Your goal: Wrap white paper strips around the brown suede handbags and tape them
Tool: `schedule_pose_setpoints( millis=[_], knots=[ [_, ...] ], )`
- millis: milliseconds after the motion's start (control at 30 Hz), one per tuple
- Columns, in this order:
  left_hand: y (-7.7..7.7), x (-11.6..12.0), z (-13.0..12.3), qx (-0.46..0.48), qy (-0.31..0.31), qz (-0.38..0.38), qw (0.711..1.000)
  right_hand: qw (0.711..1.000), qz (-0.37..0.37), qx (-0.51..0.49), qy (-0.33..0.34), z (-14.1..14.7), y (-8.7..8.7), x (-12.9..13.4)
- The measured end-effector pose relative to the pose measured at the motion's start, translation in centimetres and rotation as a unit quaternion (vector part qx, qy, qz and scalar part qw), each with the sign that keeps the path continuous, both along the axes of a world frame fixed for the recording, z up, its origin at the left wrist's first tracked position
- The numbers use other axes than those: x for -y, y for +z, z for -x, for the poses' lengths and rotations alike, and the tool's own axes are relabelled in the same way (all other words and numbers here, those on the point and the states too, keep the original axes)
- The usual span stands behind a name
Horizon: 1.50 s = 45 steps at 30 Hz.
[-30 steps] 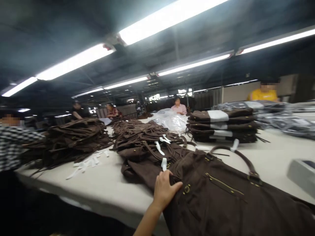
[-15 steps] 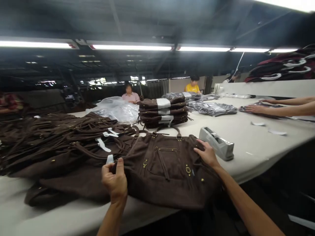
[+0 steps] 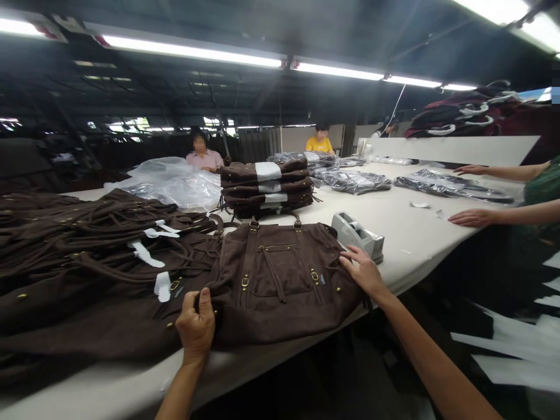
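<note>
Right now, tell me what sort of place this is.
Probably a bag factory's packing area: a stack of soft, folded, white-banded brown bags, flat dark bundles in clear plastic, and a grey, block-shaped tape dispenser.

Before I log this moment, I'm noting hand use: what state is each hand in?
Left hand: closed, holding the left end of the brown bag.
Right hand: open, laid against the bag's right side.
</note>
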<state>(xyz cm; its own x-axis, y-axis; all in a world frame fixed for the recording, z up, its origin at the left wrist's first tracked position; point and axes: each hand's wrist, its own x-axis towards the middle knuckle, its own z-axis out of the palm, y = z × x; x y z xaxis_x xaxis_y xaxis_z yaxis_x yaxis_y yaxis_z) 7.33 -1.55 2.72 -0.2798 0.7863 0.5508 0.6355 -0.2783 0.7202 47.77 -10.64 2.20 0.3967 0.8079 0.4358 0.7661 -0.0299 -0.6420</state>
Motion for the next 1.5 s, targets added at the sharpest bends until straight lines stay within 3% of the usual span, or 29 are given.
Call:
schedule_pose_setpoints(
  millis=[100, 267, 467, 633, 733, 833, 900, 1000, 1067, 1167, 1233, 1300, 1400, 1500],
  knots=[
    [0.1, -0.2, -0.1, 0.001, 0.0, -0.002, 1.0, 0.995, -0.055, 0.051, 0.07, 1.9, 1.2, 3.6],
    [2.2, 0.3, -0.4, 0.011, 0.01, -0.036, 0.999, 0.984, 0.081, 0.081, 0.139, 2.6, 2.3, 5.7],
    [5.3, 1.7, -1.1, 0.012, 0.071, -0.162, 0.984, 0.955, 0.175, -0.04, 0.234, 3.3, 3.1, 6.7],
    [6.7, 1.2, 1.3, 0.0, 0.131, -0.151, 0.98, 0.913, 0.194, -0.21, 0.292, 6.4, 4.1, 8.2],
    [7.0, 0.6, 3.2, 0.001, 0.14, -0.137, 0.981, 0.927, 0.147, -0.231, 0.257, 5.9, 5.9, 8.1],
    [5.9, -0.2, 3.7, -0.002, 0.161, -0.1, 0.982, 0.965, 0.022, -0.178, 0.19, 4.3, 6.8, 5.6],
    [4.3, -0.8, 3.3, -0.008, 0.18, -0.066, 0.981, 0.981, -0.089, -0.084, 0.152, 3.7, 5.8, 2.8],
    [2.2, -1.0, 2.7, -0.021, 0.177, -0.028, 0.984, 0.971, -0.213, 0.073, 0.082, 3.8, 2.1, -1.2],
    [1.9, -0.6, 2.8, -0.036, 0.158, -0.009, 0.987, 0.958, -0.244, 0.141, 0.044, 4.1, -0.5, -2.6],
    [3.2, 0.7, 3.2, -0.131, 0.118, -0.043, 0.983, 0.943, -0.264, 0.202, 0.01, 4.3, -2.4, -3.1],
    [4.6, 1.5, 2.9, -0.236, 0.043, -0.111, 0.965, 0.935, -0.274, 0.226, 0.002, 4.2, -2.5, -3.1],
    [6.0, 1.8, 2.0, -0.332, -0.08, -0.137, 0.93, 0.928, -0.282, 0.242, 0.003, 3.9, -2.0, -3.1],
    [7.5, 1.2, 0.6, -0.414, -0.246, -0.01, 0.876, 0.924, -0.286, 0.253, 0.002, 3.4, -1.3, -3.2],
    [8.1, 0.5, 0.6, -0.424, -0.338, 0.101, 0.834, 0.936, -0.247, 0.25, 0.006, 3.0, -0.8, -3.2]
  ],
)
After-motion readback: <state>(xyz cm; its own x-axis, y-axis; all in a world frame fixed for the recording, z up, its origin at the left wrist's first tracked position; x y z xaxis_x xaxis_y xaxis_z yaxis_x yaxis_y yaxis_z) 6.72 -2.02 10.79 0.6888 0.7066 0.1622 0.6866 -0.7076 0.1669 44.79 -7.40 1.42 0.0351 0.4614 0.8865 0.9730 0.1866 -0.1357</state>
